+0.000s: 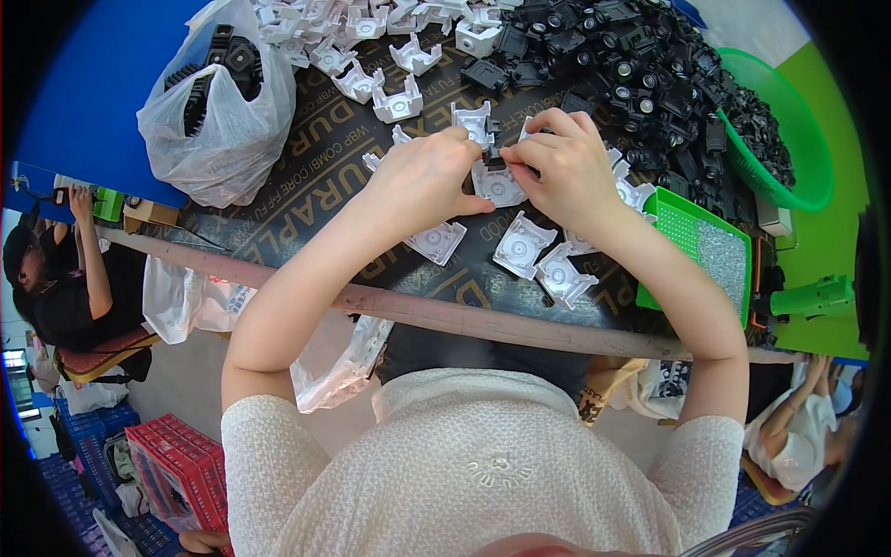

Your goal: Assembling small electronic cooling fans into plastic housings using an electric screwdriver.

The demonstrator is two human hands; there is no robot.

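Over the table, both my hands meet at a small black plastic part [495, 156], mostly covered by fingers. My left hand [422, 176] is closed, its curled fingertips at the part's left side and its thumb stretched out below. From the other side my right hand [571, 167] pinches it between thumb and index finger. Just beneath the fingertips lies a white plastic housing [501, 188], and another white housing [471, 119] stands just beyond them. More white housings lie nearer me, one [522, 244] between my forearms and another [436, 243] beside my left wrist.
White housings [362, 23] are heaped at the back, beside a big pile of black parts [631, 84]. A plastic bag [213, 148] with black pieces stands left. On the right are a green basket [817, 167], a green tray [668, 218] of small metal pieces, and a green power tool [812, 297].
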